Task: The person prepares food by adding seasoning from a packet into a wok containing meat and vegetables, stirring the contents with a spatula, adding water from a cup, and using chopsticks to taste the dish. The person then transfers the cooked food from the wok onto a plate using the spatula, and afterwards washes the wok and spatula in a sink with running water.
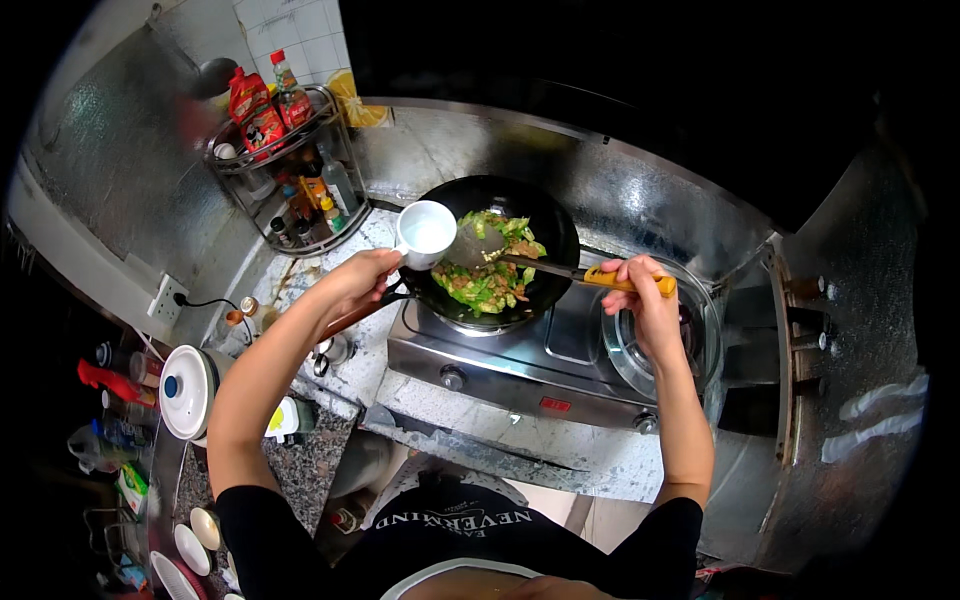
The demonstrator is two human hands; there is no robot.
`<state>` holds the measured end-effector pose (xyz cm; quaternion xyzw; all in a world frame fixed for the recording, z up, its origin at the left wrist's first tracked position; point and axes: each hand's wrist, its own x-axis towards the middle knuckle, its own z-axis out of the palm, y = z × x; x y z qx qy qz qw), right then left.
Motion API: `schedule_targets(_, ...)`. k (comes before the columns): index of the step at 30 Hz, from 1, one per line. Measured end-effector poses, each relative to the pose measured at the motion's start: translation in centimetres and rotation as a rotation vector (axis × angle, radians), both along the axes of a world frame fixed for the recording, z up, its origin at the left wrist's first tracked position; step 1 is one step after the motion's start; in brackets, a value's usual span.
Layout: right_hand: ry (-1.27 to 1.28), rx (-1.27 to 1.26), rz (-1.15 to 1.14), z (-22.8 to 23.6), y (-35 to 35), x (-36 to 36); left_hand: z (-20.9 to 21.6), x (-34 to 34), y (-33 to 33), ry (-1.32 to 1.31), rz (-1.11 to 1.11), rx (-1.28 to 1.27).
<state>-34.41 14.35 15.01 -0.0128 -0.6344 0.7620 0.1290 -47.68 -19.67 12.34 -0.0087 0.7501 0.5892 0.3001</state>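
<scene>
The fingers of my left hand (365, 279) are curling in, almost fully closed, and pinching a white cup (426, 231) at its handle side; how each finger is sitting on the handle I cannot tell. The fingers of my right hand (647, 300) are wrapping around the yellow grip of a spatula (640, 281), folded close, with the grip's end poking out to the right of the fist.

From there I am following the dark shaft leftward to the spatula's broad head, which is resting among the food (465, 292), carrying some small pale bits along its lower edge. The cup is hanging over the left side of a black wok (561, 240), just beside the spatula head, with its mouth facing up toward my camera; whether it is touching the rim, or holding anything, I cannot tell. Green slices and brown pieces are lying mixed in the wok's bowl.

The wok is sitting on the left burner of a steel gas stove (510, 372), its brown handle (350, 318) pointing down and left under my left forearm. A round glass lid (713, 330), as far as I am making it out, is lying over the right side of the stove. Farther out, a corner rack (343, 226) is holding bottles, and a white lidded pot (188, 410) is standing left of my left arm.
</scene>
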Motion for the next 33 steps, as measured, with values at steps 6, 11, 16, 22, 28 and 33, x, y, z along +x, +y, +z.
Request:
schedule_targets(6,-0.052,0.016,-0.022,-0.3,0.2,0.6,-1.4,-4.8,4.0,0.308,-0.19,-0.301)
schedule_targets(11,-0.054,-0.007,-0.046,-1.5,0.5,0.3,-0.6,-5.7,5.9,0.648,-0.276,-0.531)
schedule_targets(16,-0.05,-0.082,-0.063,-2.1,0.8,-0.1,0.0,-6.4,6.7,0.728,-0.315,-0.594)
schedule_targets(22,-0.046,-0.141,-0.033,-2.8,0.8,-1.1,1.1,-6.4,6.7,0.761,-0.274,-0.644)
schedule_targets(28,-0.045,-0.162,-0.001,-3.3,0.1,-1.9,0.8,-6.7,5.1,0.887,-0.236,-0.605)
schedule_targets(33,-0.008,-0.192,0.007,-3.9,0.0,-2.1,1.5,-6.1,4.7,0.788,-0.232,-0.649)
